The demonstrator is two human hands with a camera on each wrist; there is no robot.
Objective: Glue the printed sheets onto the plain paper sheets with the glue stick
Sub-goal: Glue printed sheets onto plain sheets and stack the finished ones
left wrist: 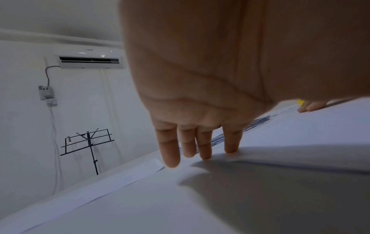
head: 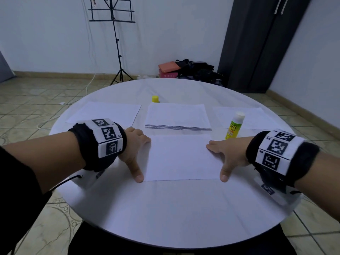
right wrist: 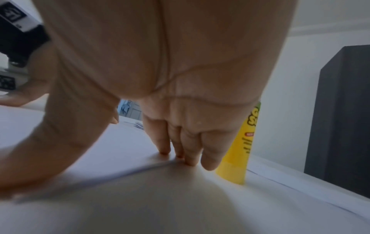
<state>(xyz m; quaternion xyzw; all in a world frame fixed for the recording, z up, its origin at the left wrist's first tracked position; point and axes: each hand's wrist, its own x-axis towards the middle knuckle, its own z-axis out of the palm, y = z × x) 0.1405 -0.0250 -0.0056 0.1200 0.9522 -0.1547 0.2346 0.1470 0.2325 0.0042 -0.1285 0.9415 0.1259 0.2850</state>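
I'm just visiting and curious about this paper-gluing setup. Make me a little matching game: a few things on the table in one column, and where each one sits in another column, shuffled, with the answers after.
Things
1. glue stick
2. yellow cap
3. stack of sheets
4. near sheet

Places
A. in the middle of the table, beyond the near sheet
B. between the left hand and the right hand
C. standing upright by the right hand
D. at the far edge of the stack

Pairs: 1-C, 2-D, 3-A, 4-B
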